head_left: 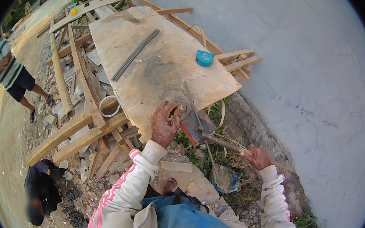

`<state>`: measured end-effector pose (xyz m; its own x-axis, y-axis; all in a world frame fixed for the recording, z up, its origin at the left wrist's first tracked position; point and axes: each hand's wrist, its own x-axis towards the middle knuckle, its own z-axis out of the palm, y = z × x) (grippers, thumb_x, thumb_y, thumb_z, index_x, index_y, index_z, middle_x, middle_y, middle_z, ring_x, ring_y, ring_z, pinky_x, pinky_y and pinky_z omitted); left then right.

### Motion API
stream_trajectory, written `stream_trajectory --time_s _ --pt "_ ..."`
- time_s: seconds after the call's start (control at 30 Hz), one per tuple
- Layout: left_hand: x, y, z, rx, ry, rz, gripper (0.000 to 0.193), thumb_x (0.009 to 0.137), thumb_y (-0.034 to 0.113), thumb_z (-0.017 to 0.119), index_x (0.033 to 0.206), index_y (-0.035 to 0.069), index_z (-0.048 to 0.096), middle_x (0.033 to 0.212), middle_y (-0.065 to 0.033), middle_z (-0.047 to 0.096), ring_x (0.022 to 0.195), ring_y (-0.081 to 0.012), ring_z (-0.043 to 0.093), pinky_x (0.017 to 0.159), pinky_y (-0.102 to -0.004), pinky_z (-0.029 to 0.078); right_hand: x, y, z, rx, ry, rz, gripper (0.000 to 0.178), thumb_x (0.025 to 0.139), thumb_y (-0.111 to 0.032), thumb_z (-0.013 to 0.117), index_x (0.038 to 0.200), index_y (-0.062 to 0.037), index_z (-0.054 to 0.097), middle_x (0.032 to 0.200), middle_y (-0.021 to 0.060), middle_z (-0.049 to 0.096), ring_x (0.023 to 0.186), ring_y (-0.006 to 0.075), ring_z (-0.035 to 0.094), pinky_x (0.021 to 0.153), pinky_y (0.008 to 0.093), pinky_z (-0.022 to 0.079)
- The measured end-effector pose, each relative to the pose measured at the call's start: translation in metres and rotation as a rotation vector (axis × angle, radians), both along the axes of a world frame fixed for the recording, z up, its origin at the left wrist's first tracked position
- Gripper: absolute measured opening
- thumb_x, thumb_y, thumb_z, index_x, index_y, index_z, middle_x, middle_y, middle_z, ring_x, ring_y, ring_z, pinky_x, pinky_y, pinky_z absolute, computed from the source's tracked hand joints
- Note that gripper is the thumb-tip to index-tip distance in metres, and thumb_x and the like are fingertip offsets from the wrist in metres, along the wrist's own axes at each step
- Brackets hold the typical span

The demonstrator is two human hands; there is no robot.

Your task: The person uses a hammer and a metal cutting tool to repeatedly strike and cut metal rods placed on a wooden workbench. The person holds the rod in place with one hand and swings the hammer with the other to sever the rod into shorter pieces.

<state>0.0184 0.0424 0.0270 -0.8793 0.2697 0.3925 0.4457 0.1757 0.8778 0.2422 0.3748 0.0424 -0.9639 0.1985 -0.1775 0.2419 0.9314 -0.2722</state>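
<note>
Head-worn fisheye, upright, angled steeply down and ahead from above the wearer's blue shirt (185, 225) at 6 o'clock. Close range; wooden board (170, 39) sits toward 12. Grey wall (304, 47) fills 3 o'clock; pale road (32, 44) lies farther off, around 10.

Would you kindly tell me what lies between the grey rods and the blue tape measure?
In the head view, a few thin bits, too small to identify, lie between the grey rods and the blue tape measure, on the board.
</note>
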Motion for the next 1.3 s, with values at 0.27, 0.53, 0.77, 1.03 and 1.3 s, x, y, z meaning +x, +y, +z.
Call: stream_trajectory --time_s 0.27,0.53,0.77,1.03,1.3 --pt "0.162 0.029 -0.048 0.288 -1.187 -0.704 0.043 0.103 0.046 0.057 0.108 0.006 0.069 0.095 -0.0032 0.073 0.086 -0.0165 0.068 0.082 -0.0330 0.054 0.000 -0.008 0.003 0.002 0.052 -0.030 0.070 0.089 -0.072 0.054 0.079 -0.0044 0.068 0.061 0.0210 0.059 0.069 0.0450 0.063 0.067 0.0546 0.048" --pt "0.174 0.045 -0.058 0.436 -1.215 -0.852 0.039 0.103 0.046 0.056 0.098 0.009 0.065 0.092 -0.0049 0.072 0.084 -0.0154 0.068 0.079 -0.0317 0.054 0.001 -0.010 -0.013 0.030 0.078 -0.087 0.070 0.087 -0.071 0.057 0.084 -0.0026 0.070 0.062 0.0214 0.060 0.069 0.0454 0.063 0.067 0.0542 0.048" --pt "0.171 0.043 -0.057 0.397 -1.248 -0.891 0.038 0.104 0.046 0.053 0.099 0.009 0.060 0.095 -0.0056 0.071 0.082 -0.0152 0.066 0.077 -0.0333 0.053 0.005 -0.013 -0.015 0.044 0.025 -0.165 0.076 0.085 -0.075 0.056 0.084 -0.0002 0.071 0.066 0.0250 0.061 0.072 0.0474 0.062 0.069 0.0548 0.048" --pt "0.172 0.028 -0.073 0.497 -1.195 -0.919 0.032 0.106 0.039 0.052 0.095 0.010 0.056 0.086 -0.0029 0.064 0.077 -0.0142 0.063 0.075 -0.0323 0.053 0.020 -0.057 0.004 0.171 0.002 -0.295 0.084 0.086 -0.080 0.049 0.073 0.0005 0.069 0.066 0.0264 0.062 0.070 0.0463 0.064 0.069 0.0558 0.047" --pt "0.096 -0.065 -0.074 0.320 -1.210 -1.000 0.033 0.105 0.034 0.055 0.081 0.011 0.054 0.071 0.0014 0.050 0.064 -0.0102 0.052 0.058 -0.0278 0.046 0.067 -0.236 0.007 0.232 0.107 -0.682 0.072 0.095 -0.069 0.047 0.083 -0.0013 0.068 0.072 0.0274 0.066 0.073 0.0482 0.066 0.067 0.0561 0.051"
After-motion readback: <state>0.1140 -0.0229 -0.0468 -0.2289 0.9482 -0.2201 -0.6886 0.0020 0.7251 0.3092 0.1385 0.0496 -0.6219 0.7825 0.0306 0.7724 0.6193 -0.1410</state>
